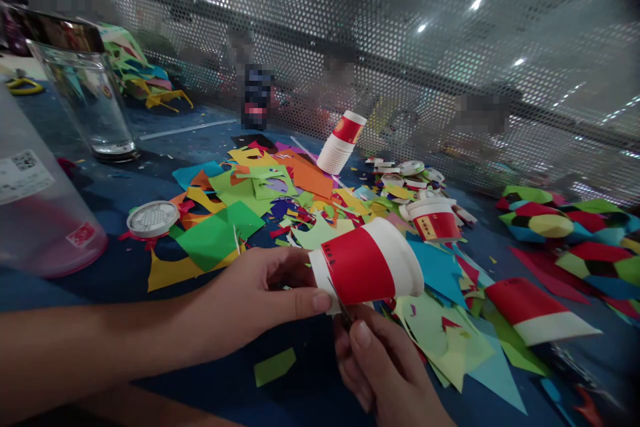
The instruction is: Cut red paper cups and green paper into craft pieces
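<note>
My left hand point(280, 287) is closed on the narrow end of a red and white paper cup point(360, 267), its thumb along the near side. The cup lies tilted on its side in the air, wide end to the right. In my right hand point(380, 360) is a pair of scissors point(343, 310); a thin dark blade lies against the cup's red band near the left thumb. The handles are hidden by the fingers. Below, a green paper scrap point(275, 367) rests on the blue table point(210, 387).
Coloured paper scraps point(220, 233) spread behind the hands. A cup stack point(340, 143), cut cup pieces point(435, 217) and a flattened red piece point(540, 310) lie around. Left stand a glass bottle point(100, 100) and a translucent container point(45, 213). A perforated metal screen point(400, 47) rises behind.
</note>
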`<state>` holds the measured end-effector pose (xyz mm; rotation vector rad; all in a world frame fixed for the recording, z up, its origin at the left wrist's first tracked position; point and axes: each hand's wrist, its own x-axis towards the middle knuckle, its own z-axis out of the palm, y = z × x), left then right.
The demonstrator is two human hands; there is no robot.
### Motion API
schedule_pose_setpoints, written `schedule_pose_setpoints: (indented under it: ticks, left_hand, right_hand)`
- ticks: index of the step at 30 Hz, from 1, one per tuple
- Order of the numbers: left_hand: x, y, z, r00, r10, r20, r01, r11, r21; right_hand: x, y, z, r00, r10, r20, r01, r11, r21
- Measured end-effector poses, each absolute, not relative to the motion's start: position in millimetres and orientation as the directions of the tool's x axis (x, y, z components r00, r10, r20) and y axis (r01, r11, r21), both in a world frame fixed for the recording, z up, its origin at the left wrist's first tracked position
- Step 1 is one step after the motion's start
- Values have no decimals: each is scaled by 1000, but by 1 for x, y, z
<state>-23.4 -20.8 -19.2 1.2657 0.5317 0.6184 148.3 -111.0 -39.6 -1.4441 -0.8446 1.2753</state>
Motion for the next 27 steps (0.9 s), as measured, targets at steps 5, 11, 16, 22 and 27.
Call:
schedule_pose_setpoints:
  ticks: [5,11,16,22,27]
  left_hand:
    - [-24,-20,-17,722,691,-39,-116,176,978]
    - [-23,-19,-16,686,721,-92,-35,159,987]
    - [-22,-20,-14,701,710,-67,-89,181,979]
    - [-20,-22,-12,671,737,-87,-71,180,981]
    - [-21,-22,-13,677,732,-71,-78,168,983]
  right_hand:
    - [151,-109,-43,64,962,-266,-104,-258,-960]
    - [154,-111,-54,75,960,-270,-107,-262,-959]
    - [152,-109,-48,33,957,-290,-114,-284,-952]
    - [151,-109,-44,12,956,-292,-46,-291,-956]
    - [146,-111,-41,68,954,-291,-28,-289,-957]
